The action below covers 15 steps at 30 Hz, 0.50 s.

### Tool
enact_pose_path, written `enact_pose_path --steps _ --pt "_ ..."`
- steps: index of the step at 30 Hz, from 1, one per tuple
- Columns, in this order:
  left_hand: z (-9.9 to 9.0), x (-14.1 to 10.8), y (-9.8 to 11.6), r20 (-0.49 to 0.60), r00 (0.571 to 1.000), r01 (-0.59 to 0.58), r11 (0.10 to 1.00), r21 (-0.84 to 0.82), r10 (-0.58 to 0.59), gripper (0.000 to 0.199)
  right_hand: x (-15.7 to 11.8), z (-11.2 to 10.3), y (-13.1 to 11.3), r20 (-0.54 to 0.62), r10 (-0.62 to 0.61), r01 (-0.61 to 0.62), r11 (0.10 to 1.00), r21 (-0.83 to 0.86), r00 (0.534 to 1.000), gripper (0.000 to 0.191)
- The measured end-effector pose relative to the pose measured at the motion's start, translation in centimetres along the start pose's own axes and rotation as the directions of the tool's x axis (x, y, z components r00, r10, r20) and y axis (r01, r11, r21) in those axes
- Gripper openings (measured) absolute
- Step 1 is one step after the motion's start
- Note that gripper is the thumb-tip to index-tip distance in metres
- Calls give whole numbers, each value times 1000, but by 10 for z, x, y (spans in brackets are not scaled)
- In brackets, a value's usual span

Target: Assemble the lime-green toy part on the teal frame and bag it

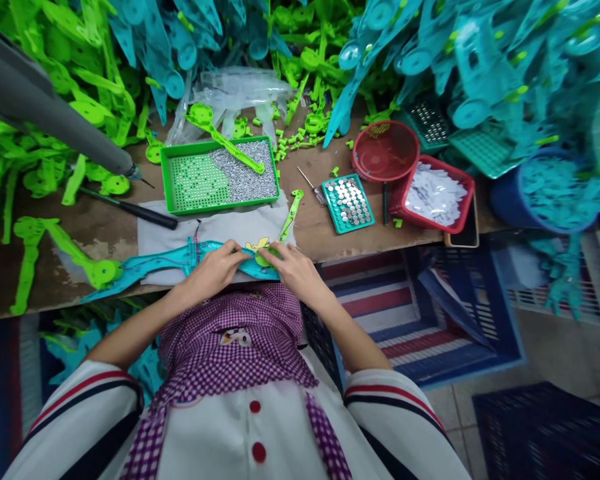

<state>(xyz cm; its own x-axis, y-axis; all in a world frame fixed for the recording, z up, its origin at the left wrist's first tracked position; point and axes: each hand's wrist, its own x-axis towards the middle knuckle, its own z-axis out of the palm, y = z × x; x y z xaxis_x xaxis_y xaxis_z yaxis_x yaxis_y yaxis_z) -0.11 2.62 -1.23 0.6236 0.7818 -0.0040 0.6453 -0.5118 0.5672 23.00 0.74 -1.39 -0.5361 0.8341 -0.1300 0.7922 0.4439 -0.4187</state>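
A long blue plastic toy shell (153,264) lies along the front of the bench, on a grey cloth (215,227). A jointed green plastic leg (73,250) is joined to or rests against its left end. My left hand (221,262) is closed, thumb and fingers pinching the shell's upper edge. My right hand (295,268) presses bent fingers on a round green plastic piece (265,257) at the shell's right end. A slim green limb (291,215) sticks up beyond those fingers. Thin wires show at the shell's middle. My fingertips partly hide the contact points.
A green tray (167,180) of small metal screws stands behind the cloth. Right of it are a teal tray of metal discs (351,203), a screwdriver (312,185), a red basket (386,152) and a red bin (467,200). A power driver (80,113) hangs at left; green and blue parts pile behind.
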Motion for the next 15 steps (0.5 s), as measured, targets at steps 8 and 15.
enact_pose_path --steps 8,15 --pt "-21 10 -2 220 976 -4 999 35 -3 36 -6 -2 5 31 -77 76 997 22 997 61" --pt "-29 19 -5 311 950 8 1000 -10 -4 38 -2 -2 0 40 -63 62 998 19 997 52"
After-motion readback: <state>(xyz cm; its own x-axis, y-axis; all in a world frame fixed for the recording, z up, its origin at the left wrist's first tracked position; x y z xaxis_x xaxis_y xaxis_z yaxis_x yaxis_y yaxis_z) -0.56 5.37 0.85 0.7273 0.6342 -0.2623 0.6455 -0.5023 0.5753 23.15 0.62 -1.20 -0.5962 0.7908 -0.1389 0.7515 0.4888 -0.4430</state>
